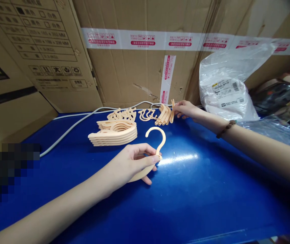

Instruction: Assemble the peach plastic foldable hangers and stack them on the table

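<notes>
My left hand (137, 162) is closed on a cream plastic hanger part (161, 140), whose curved hook stands up past my thumb; a flat arm of it shows under my palm. Farther back, my right hand (185, 109) pinches a thin cream hanger arm (172, 112) at the right end of a row of similar curved pieces (163, 115). Left of that row lie several loose hooks (147, 115) and a heap of small cream pieces (123, 114). A neat stack of cream hanger arms (114, 135) sits beyond my left hand.
The work surface is a glossy blue table (185, 196). Large cardboard boxes (124, 74) wall off the back and left. A white cable (71, 130) runs along the back edge. At the right stand a clear plastic bag with a label (227, 91) and crumpled clear film (279, 130).
</notes>
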`<state>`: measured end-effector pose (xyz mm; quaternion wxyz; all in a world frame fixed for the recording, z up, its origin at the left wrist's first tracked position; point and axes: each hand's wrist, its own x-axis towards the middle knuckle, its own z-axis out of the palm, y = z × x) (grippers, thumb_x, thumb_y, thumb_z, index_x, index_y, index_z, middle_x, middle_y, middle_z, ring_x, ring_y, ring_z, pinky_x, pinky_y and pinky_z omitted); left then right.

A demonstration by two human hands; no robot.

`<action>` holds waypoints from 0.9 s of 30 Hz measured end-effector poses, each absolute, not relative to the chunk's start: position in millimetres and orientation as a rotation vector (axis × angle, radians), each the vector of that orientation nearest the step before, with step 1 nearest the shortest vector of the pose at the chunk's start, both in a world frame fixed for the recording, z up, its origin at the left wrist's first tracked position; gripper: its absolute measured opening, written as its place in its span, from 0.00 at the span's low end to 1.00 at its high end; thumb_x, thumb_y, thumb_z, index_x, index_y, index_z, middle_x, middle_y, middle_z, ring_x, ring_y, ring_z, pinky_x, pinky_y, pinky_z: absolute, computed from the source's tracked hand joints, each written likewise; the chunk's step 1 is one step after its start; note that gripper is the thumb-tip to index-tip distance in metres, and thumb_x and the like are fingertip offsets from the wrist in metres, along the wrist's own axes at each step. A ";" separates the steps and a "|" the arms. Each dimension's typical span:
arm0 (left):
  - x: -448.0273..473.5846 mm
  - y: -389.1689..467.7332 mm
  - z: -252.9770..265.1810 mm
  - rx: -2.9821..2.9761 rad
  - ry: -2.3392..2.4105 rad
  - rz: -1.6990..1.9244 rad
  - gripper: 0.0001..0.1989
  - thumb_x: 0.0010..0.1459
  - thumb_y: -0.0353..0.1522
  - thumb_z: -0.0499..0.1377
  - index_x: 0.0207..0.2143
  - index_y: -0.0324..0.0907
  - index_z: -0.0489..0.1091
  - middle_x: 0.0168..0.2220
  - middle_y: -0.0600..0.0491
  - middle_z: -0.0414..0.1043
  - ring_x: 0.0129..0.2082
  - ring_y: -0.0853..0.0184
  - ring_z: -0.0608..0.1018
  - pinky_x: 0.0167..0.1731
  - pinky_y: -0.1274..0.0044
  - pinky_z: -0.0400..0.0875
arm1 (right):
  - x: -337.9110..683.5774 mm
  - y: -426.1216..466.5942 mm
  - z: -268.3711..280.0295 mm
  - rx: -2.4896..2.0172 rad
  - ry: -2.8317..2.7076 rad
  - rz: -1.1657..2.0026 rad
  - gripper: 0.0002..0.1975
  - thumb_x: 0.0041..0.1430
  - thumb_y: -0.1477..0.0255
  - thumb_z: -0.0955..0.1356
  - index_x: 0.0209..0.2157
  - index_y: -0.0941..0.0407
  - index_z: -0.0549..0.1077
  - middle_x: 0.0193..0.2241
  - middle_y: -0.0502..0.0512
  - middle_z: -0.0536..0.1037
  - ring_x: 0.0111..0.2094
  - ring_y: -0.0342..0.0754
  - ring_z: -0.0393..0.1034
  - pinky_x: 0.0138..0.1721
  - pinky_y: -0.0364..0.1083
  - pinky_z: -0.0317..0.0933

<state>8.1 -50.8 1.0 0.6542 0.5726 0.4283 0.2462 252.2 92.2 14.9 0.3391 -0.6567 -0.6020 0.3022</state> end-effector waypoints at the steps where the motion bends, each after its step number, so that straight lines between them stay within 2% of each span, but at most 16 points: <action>1: 8.0 -50.8 1.2 1.300 0.970 0.556 0.17 0.46 0.43 0.66 0.31 0.39 0.71 0.27 0.53 0.69 0.30 0.65 0.75 0.23 0.76 0.76 | 251.3 92.4 14.3 -1.704 -1.559 0.786 0.08 0.53 0.68 0.71 0.31 0.56 0.69 0.22 0.55 0.73 0.20 0.43 0.65 0.16 0.40 0.52; 5: 6.5 -50.8 1.1 1.299 0.957 0.547 0.17 0.46 0.43 0.66 0.31 0.39 0.71 0.27 0.53 0.69 0.32 0.65 0.74 0.23 0.76 0.76 | 250.1 90.0 16.4 -1.683 -1.507 0.786 0.07 0.52 0.72 0.69 0.34 0.56 0.68 0.25 0.56 0.73 0.20 0.41 0.63 0.16 0.40 0.50; 10: 5.7 -51.3 3.0 1.260 0.936 0.539 0.14 0.50 0.39 0.66 0.34 0.39 0.71 0.29 0.54 0.69 0.32 0.68 0.74 0.24 0.78 0.77 | 250.8 63.6 26.9 -1.607 -1.425 0.808 0.15 0.52 0.73 0.68 0.43 0.56 0.66 0.33 0.58 0.74 0.25 0.44 0.66 0.20 0.41 0.57; 14: 5.2 -51.2 5.4 1.180 0.925 0.562 0.10 0.52 0.34 0.64 0.35 0.39 0.70 0.32 0.53 0.70 0.31 0.69 0.74 0.25 0.77 0.77 | 246.0 24.7 29.0 -1.348 -1.492 1.022 0.05 0.55 0.74 0.65 0.34 0.57 0.71 0.31 0.56 0.73 0.29 0.44 0.67 0.30 0.43 0.64; 17: 3.7 -50.8 6.4 1.129 0.933 0.570 0.09 0.53 0.33 0.64 0.35 0.39 0.70 0.32 0.53 0.70 0.31 0.69 0.75 0.26 0.77 0.78 | 239.1 -2.5 23.7 -1.261 -1.523 1.138 0.01 0.54 0.74 0.64 0.30 0.55 0.66 0.24 0.51 0.69 0.23 0.43 0.64 0.23 0.43 0.61; 19: 2.8 -50.5 7.0 1.113 0.948 0.559 0.08 0.54 0.33 0.63 0.36 0.39 0.71 0.29 0.53 0.71 0.31 0.69 0.75 0.28 0.77 0.77 | 233.5 -16.6 20.3 -1.210 -1.611 1.134 0.02 0.55 0.74 0.64 0.32 0.53 0.64 0.25 0.48 0.69 0.19 0.40 0.59 0.17 0.41 0.52; 22: 2.2 -49.4 8.4 1.106 0.971 0.573 0.07 0.54 0.32 0.63 0.36 0.39 0.72 0.30 0.53 0.72 0.30 0.70 0.75 0.29 0.78 0.77 | 226.2 -31.0 18.8 -1.161 -1.880 1.027 0.06 0.59 0.67 0.65 0.36 0.54 0.66 0.24 0.47 0.69 0.24 0.42 0.62 0.23 0.41 0.55; 25: 2.1 -47.4 9.2 1.099 0.992 0.605 0.07 0.53 0.33 0.65 0.33 0.38 0.73 0.32 0.53 0.72 0.29 0.72 0.75 0.30 0.80 0.75 | 223.2 -39.0 20.2 -1.103 -2.078 0.942 0.13 0.64 0.62 0.62 0.37 0.56 0.71 0.30 0.51 0.73 0.31 0.44 0.65 0.31 0.43 0.59; 27: 1.9 -46.0 8.8 1.098 1.003 0.606 0.08 0.54 0.35 0.64 0.32 0.37 0.73 0.29 0.54 0.72 0.27 0.73 0.75 0.30 0.80 0.74 | 223.5 -42.0 20.9 -1.073 -2.160 0.910 0.16 0.66 0.61 0.60 0.35 0.56 0.73 0.31 0.51 0.73 0.32 0.44 0.65 0.33 0.43 0.58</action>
